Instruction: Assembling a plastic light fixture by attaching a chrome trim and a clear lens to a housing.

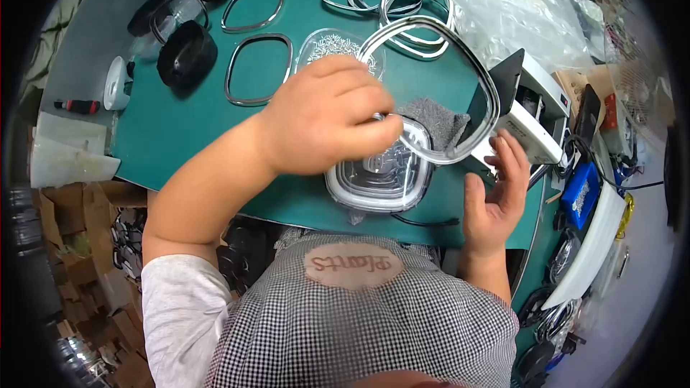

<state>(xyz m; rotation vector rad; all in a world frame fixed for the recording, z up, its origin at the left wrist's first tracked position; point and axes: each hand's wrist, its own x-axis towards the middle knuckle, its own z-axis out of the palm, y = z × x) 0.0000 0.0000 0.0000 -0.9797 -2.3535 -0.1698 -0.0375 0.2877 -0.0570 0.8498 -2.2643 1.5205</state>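
Observation:
My left hand (pixel 334 118) is pinched closed on a rounded-square trim ring (pixel 491 93), silvery with a dark edge, held tilted above the table. Part of the ring is hidden behind that hand. Close to the ring's lower right side is my right hand (pixel 497 197), its fingers curved and apart; I cannot tell whether a fingertip touches the ring. Below my left hand lies a rounded-square lamp (pixel 377 190) with a clear lens and pale rim, partly covered by the hand. A grey cloth (pixel 440 121) sits behind it.
Two more trim rings (pixel 228 72) lie on the green table (pixel 154 136), near a clear tray (pixel 316 43) of small screws. Black housings (pixel 187 56) stand at the left. More rings (pixel 417 50) and a plastic bag (pixel 517 7) are at the back; a white device (pixel 535 133) stands at right.

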